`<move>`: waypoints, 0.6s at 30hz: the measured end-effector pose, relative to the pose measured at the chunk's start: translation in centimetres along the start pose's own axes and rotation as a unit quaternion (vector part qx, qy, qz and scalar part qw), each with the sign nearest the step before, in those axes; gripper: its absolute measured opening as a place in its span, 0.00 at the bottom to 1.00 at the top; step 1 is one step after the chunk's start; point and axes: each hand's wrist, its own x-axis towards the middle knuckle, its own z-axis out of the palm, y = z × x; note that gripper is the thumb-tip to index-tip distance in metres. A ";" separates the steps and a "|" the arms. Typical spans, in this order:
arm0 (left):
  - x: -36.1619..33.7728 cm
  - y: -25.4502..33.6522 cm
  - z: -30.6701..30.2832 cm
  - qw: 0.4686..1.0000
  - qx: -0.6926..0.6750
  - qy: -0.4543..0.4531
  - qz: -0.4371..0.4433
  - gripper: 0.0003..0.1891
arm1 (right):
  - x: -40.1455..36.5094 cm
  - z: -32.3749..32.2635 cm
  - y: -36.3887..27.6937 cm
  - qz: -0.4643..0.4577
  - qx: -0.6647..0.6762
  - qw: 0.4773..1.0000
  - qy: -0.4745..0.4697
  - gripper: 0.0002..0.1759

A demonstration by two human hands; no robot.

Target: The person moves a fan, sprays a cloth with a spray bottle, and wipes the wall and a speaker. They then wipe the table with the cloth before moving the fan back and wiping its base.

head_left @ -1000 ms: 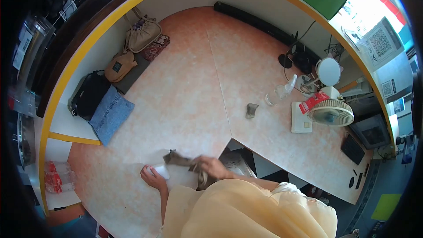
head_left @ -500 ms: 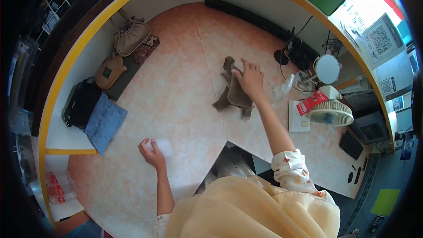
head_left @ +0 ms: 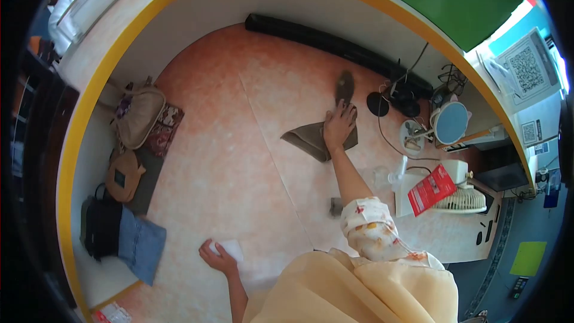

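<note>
My right hand [head_left: 339, 127] lies over a brown-grey cloth [head_left: 311, 139], its fingers pressed down on it. The cloth spreads out left of the hand as a pointed fold on the pinkish marbled tabletop [head_left: 227, 161]. A dark narrow end of it reaches beyond my fingertips. Another small grey piece [head_left: 336, 206] shows beside my right forearm. Lower on the table, the curled fingers of my left hand [head_left: 218, 257] are at the left side of a white rectangular piece [head_left: 232, 250]. The hand partly covers that piece.
Bags [head_left: 140, 119] and folded denim [head_left: 142, 245] line the left wall. At the right stand a round mirror [head_left: 451, 122], a clear plastic item [head_left: 394, 174], a red packet [head_left: 431, 190] and a small fan [head_left: 463, 200]. A black bar [head_left: 323, 43] runs along the back wall, and cables trail nearby.
My right hand has moved with the cloth towards the back wall, and the cloth has changed shape. My left hand stays at the white piece. The whole view has shifted.
</note>
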 end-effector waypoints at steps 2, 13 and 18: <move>0.1 0.0 0.0 1.000 0.002 -0.008 -0.001 0.15 | 4.2 2.3 -0.4 0.032 -0.060 0.996 0.052 0.32; 0.2 0.0 0.4 0.999 0.009 -0.037 -0.036 0.18 | 10.3 13.0 -16.5 -0.267 0.034 0.957 0.104 0.15; 0.5 -0.1 0.8 1.000 0.018 -0.010 -0.005 0.18 | -4.7 8.6 -25.5 -0.431 0.264 0.859 -0.078 0.22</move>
